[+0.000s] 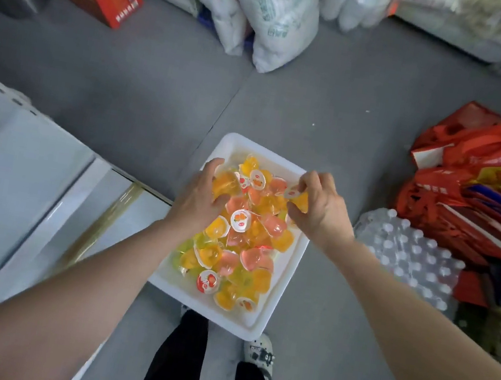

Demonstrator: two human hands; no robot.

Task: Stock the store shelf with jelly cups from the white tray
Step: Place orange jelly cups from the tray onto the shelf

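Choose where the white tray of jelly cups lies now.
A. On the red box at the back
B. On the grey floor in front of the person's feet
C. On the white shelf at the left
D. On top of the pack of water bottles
B: the white tray, full of jelly cups, lies on the grey floor just ahead of the person's shoes, apart from the shelf and the bottle pack.
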